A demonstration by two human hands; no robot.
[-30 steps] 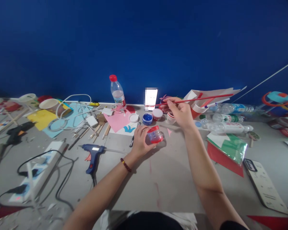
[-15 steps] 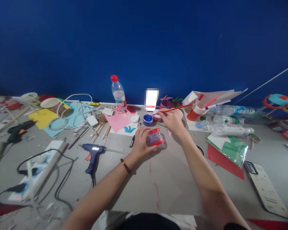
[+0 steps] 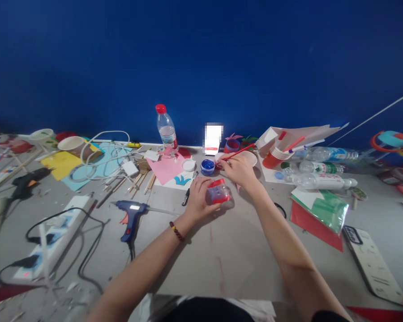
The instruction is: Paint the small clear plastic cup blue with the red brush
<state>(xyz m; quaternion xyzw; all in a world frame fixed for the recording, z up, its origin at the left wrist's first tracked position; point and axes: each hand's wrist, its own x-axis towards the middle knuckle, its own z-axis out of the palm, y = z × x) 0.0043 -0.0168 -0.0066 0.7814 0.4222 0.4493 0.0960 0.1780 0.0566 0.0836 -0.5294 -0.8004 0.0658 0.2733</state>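
Observation:
My left hand (image 3: 199, 195) is closed around a short clear plastic cup-like piece (image 3: 219, 192) with red bands at both ends and blue paint on its side. A red-handled paintbrush (image 3: 240, 152) is pinched in my right hand (image 3: 238, 170), its handle slanting up to the right. The brush's lower end is by a small jar (image 3: 218, 159) behind my fingers; its exact tip is hard to make out. Just left of that stands an open jar of blue paint (image 3: 207, 167). Its likely white lid (image 3: 188, 166) lies on white paper, near blue leaf-shaped cutouts (image 3: 182, 180).
A blue hot glue gun (image 3: 130, 219) and a power strip (image 3: 55, 237) with cables lie left. A red-capped bottle (image 3: 166, 127) stands at the back, beside a lit phone (image 3: 213, 138). Right are red paper cups (image 3: 275, 155), plastic bottles (image 3: 322, 181) and another phone (image 3: 372, 264).
The brush end has moved right, away from the blue paint jar, and my right hand has shifted slightly down. My left hand keeps its hold on the plastic piece.

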